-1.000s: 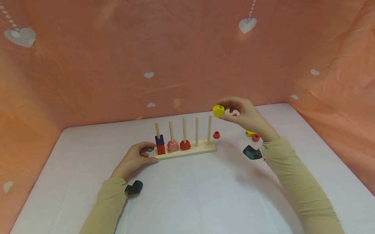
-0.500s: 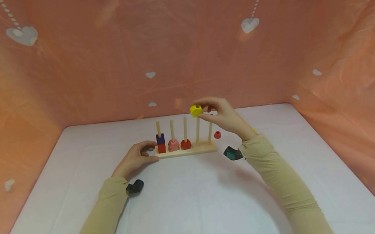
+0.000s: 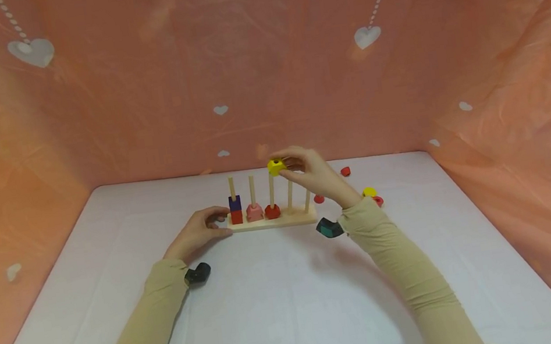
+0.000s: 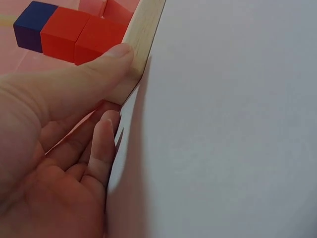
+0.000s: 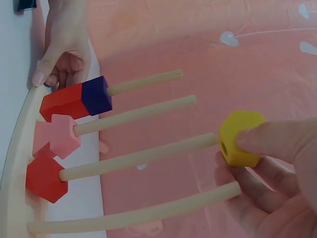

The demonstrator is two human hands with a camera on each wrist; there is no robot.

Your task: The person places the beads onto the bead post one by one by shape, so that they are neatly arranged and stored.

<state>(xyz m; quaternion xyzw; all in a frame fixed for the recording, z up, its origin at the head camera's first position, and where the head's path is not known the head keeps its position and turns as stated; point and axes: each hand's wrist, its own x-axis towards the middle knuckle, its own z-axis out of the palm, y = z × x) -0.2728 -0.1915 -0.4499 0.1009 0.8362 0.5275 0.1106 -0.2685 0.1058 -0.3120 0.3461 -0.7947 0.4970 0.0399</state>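
The right hand [image 3: 310, 174] pinches a yellow block [image 3: 276, 166] at the tip of the third peg from the left. In the right wrist view the yellow block [image 5: 239, 138] has its hole beside that peg's end, above a red block [image 5: 47, 179]. The left hand [image 3: 198, 231] grips the left end of the wooden base [image 3: 274, 223]; in the left wrist view its thumb lies on the base's edge [image 4: 143, 39]. The leftmost peg carries red with a dark blue block [image 3: 234, 203] on top, the second a pink block [image 3: 255, 213]. Two right pegs bear no blocks.
Behind and right of the base lie a red piece [image 3: 345, 171] and another red piece [image 3: 318, 199]. Farther right, a yellow piece [image 3: 369, 191] sits beside a red one [image 3: 378, 201]. An orange cloth with hearts [image 3: 261, 68] hangs behind the white table [image 3: 284, 312].
The right hand has moved left with the yellow block, from right of the base to the third peg's tip. The left hand still grips the base.
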